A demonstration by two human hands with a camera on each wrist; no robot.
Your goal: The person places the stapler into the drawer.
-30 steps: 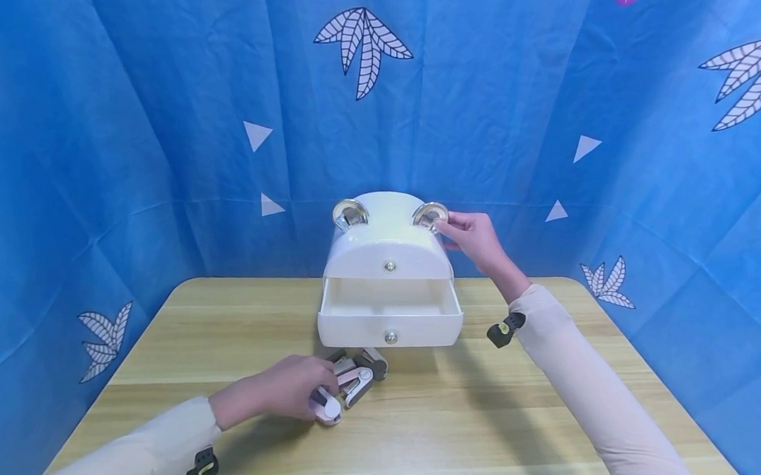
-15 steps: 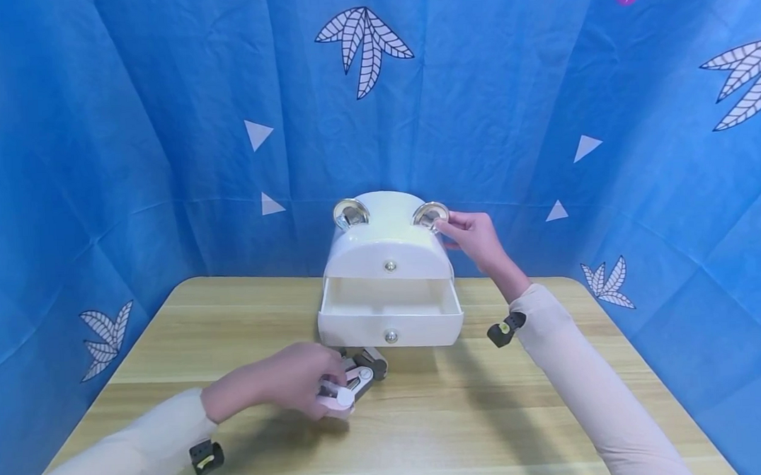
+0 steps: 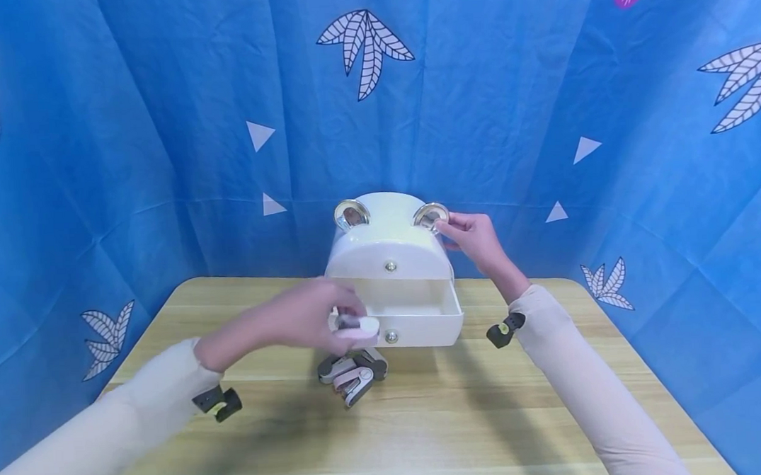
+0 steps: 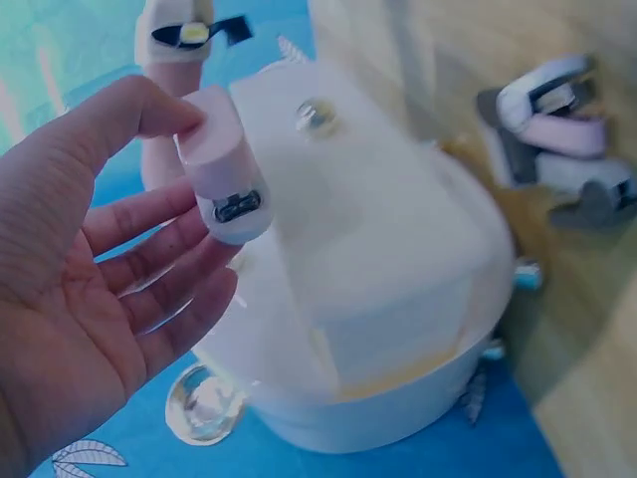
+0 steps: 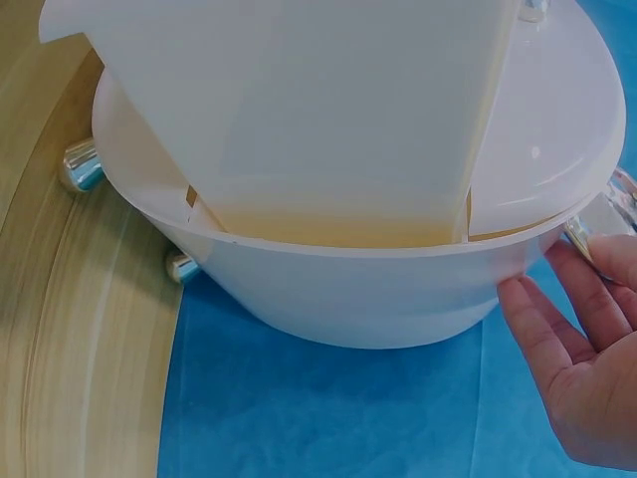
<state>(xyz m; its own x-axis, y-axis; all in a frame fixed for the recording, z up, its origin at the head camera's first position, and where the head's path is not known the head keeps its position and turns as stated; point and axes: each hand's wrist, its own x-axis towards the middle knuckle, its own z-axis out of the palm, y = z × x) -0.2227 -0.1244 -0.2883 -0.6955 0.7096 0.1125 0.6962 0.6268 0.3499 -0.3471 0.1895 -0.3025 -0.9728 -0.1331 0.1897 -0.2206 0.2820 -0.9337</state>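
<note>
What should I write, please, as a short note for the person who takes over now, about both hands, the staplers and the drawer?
Left hand: pinches one pink stapler in the air, at the front of the open drawer.
Right hand: fingers rest on the white box by its right silver ear.
Things: the other staplers lie in a pile on the table, just in front of the drawer.
Done: drawer pulled open, one stapler lifted.
Left: this stapler is not yet in the drawer; the pile is untouched; the drawer is open.
</note>
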